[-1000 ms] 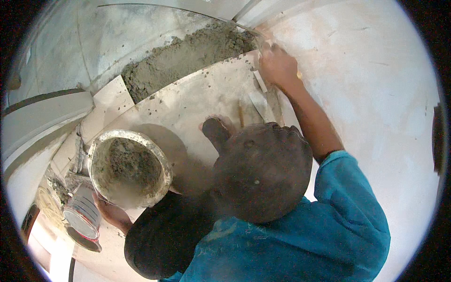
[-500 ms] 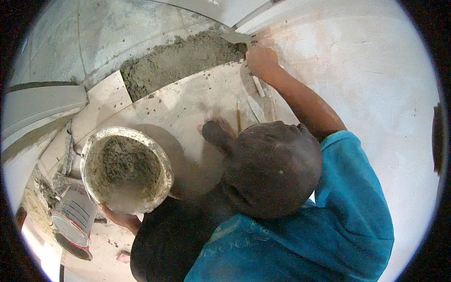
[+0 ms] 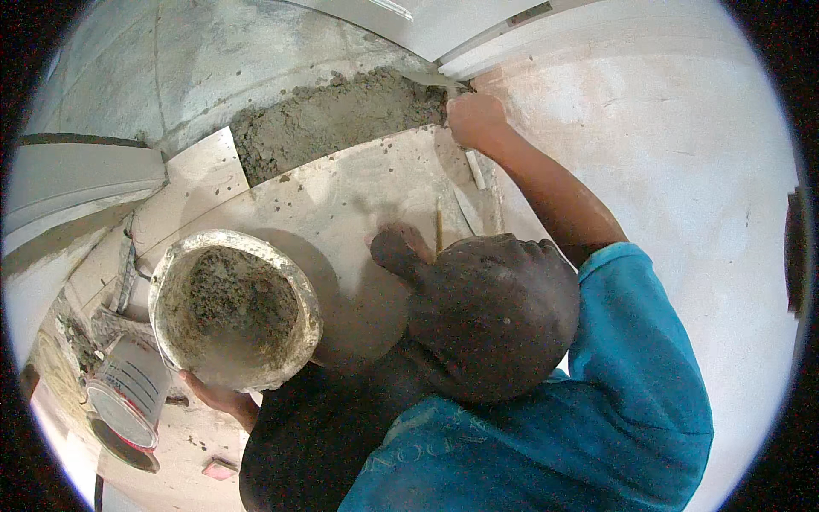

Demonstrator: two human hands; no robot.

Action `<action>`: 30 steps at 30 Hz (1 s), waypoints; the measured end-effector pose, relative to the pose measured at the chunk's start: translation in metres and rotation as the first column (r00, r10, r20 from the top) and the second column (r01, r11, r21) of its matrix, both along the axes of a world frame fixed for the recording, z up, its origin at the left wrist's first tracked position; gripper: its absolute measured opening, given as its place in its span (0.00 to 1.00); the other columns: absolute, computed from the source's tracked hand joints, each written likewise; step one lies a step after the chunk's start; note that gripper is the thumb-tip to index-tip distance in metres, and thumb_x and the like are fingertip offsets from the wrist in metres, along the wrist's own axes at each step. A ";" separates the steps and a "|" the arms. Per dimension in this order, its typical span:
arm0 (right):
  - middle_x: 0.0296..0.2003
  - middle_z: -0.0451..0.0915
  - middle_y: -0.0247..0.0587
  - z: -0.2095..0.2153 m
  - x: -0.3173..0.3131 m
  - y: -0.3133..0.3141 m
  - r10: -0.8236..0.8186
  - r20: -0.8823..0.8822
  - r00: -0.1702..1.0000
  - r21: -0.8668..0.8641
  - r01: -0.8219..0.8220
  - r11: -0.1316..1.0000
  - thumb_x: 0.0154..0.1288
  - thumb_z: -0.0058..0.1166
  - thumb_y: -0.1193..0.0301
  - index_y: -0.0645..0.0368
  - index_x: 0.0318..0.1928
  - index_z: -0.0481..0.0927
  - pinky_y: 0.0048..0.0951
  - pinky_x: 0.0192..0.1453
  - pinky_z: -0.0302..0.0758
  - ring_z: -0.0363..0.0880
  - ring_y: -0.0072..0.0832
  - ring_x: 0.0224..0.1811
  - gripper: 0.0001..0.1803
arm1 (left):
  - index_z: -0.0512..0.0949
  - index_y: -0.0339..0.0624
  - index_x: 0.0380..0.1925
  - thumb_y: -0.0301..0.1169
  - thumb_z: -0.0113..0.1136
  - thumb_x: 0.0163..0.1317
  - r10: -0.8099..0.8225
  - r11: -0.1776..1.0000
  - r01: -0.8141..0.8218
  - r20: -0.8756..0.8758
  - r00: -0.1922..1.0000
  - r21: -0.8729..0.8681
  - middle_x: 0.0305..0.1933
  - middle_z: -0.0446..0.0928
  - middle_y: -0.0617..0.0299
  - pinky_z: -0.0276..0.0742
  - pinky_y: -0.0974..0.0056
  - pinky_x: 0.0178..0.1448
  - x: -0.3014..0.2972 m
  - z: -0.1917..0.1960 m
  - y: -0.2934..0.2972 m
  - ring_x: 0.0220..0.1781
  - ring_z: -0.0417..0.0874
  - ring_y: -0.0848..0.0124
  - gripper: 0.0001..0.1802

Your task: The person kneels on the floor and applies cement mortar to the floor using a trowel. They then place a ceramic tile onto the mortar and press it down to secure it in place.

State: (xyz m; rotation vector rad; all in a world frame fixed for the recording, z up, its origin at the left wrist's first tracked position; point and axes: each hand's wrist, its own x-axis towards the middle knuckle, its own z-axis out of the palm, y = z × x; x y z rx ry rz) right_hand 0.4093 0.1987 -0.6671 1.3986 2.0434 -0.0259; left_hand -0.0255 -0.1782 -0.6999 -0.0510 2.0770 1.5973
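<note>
Neither of my own hands shows. Just below me a co-worker in a teal shirt (image 3: 546, 452) crouches, with the head bent over the floor. The co-worker's right hand (image 3: 476, 118) is closed round the handle of a trowel (image 3: 429, 78). Its blade is at the far end of a strip of wet grey mortar (image 3: 337, 119), beside the wall corner. A bucket (image 3: 159, 328) with a crusted rim, part filled with mortar (image 3: 235, 286), tilts at the left. The co-worker's other hand (image 3: 212, 396) is against its lower side; its grip is partly hidden.
Pale floor tiles (image 3: 341, 179) border the mortar, and grey concrete (image 3: 205, 60) lies beyond it. A white wall (image 3: 665, 128) runs along the right. A second, smaller bucket (image 3: 136, 384) lies tipped at the lower left. A thin stick (image 3: 439, 224) rests near the co-worker's foot.
The whole view has shifted slightly. The co-worker's trowel blade has tilted and now shows as a thinner strip at the mortar's far end. The bucket stays in nearly the same place.
</note>
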 end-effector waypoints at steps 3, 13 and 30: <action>0.33 0.85 0.52 0.011 -0.004 0.004 0.011 -0.067 0.998 0.027 -0.009 1.000 0.60 0.50 0.68 0.61 0.36 0.85 0.47 0.40 0.81 0.86 0.46 0.36 0.12 | 0.64 0.27 0.64 0.53 0.42 0.73 0.002 0.999 -0.002 0.017 1.000 0.032 0.66 0.66 0.45 0.68 0.52 0.65 0.000 -0.001 0.000 0.64 0.70 0.55 0.37; 0.38 0.85 0.50 0.013 -0.044 -0.003 0.047 -0.021 0.999 0.008 -0.047 0.999 0.63 0.48 0.67 0.59 0.39 0.84 0.46 0.43 0.81 0.85 0.47 0.42 0.13 | 0.64 0.28 0.62 0.51 0.40 0.75 0.026 0.995 -0.035 0.092 0.995 0.095 0.58 0.72 0.45 0.75 0.54 0.57 -0.002 -0.006 -0.002 0.54 0.76 0.56 0.34; 0.32 0.85 0.53 0.024 -0.142 0.006 0.221 -0.180 0.959 -0.094 -0.240 0.966 0.57 0.52 0.69 0.60 0.34 0.87 0.48 0.42 0.81 0.86 0.48 0.36 0.12 | 0.72 0.35 0.38 0.50 0.38 0.76 0.039 0.993 -0.046 -0.072 0.997 -0.107 0.35 0.78 0.54 0.77 0.58 0.34 -0.016 -0.043 -0.027 0.33 0.80 0.62 0.27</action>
